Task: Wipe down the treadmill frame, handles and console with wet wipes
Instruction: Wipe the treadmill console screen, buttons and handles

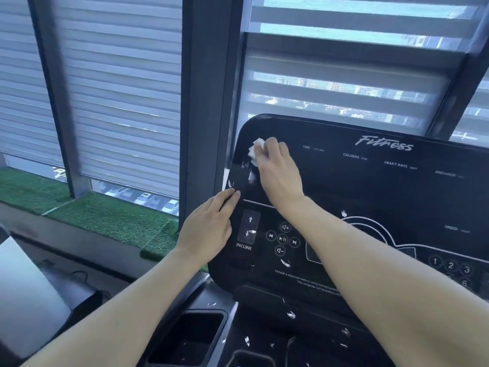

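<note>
**Wipe at the upper left corner of the console, unwiped face lying to the right**

Window blinds point(127, 96) and a dark window post point(203, 102) fill the background, and a strip of green artificial turf point(105, 215) is laid along the sill.

Nearest to the camera, a black cup holder tray point(190, 337) is seen at the foot of the console, with small white specks scattered on the plastic around it. Above it the console point(370, 202) rises as a wide black panel, whose long axis runs from left to right across the view.

The left edge of the console is held by the left hand point(209, 226), just beside the INCLINE buttons point(247, 227); the fingers are curled around the edge, so the panel appears to be steadied by it.

Farther up, the wet wipe point(255, 151) is pressed flat against the upper left corner of the panel by the right hand point(277, 170). The wipe is bunched under the curled fingers point(272, 147), and only its left part shows past the fingertips.

The coming stroke depends on one relation: the wipe is already at the far left end, so almost all of the remaining face, with the labels TIME, CALORIES, HEART RATE and DISTANCE, lies to the right of the grip. A sweep rightward along the long axis is probably required. The right hand is the nearer one to this area. The handles and frame cannot be seen.
</note>
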A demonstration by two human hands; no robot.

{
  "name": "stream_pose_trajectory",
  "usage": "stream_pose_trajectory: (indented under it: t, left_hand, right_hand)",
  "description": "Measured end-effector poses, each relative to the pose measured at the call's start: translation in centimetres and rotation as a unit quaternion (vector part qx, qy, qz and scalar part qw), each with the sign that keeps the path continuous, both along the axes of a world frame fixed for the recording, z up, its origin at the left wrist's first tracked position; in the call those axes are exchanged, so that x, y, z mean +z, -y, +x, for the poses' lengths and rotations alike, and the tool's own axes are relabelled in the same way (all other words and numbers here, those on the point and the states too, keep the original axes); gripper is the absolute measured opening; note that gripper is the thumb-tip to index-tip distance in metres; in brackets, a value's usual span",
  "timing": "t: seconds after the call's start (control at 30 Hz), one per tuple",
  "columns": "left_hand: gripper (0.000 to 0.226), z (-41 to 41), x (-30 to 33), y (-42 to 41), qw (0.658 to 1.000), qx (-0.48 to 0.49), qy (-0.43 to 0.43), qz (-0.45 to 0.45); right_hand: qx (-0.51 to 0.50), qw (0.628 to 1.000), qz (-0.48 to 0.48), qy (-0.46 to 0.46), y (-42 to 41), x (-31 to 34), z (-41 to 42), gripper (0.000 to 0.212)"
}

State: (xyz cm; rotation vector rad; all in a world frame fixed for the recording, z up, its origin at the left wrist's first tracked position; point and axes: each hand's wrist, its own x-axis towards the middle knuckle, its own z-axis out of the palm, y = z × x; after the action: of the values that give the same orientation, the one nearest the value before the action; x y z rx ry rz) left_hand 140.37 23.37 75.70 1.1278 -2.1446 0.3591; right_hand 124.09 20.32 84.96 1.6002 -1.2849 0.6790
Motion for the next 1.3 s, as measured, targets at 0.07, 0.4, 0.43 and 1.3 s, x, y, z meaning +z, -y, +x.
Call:
stream_pose_trajectory:
  t: [0.07,0.4,0.43,1.3]
  left_hand:
    - [0.061,0.2,0.0,-0.3,1.000,-0.004,-0.004,0.015]
    - [0.060,0.7,-0.5,0.3,0.998,-0.035,-0.023,0.036]
    - [0.060,0.7,-0.4,0.3,0.998,-0.034,-0.028,0.037]
    - [0.063,2.0,-3.2,-2.4,0.989,-0.014,-0.056,0.135]
  right_hand:
    - [0.002,1.000,0.010,0.003,0.1,-0.8,0.4,0.051]
    - [0.049,0.999,0.009,-0.004,1.2,0.2,1.2,0.047]
    - [0.053,0.999,0.010,0.005,1.6,0.6,1.4,0.045]
    - [0.058,0.994,0.052,-0.082,-1.2,-4.9,2.8,0.048]
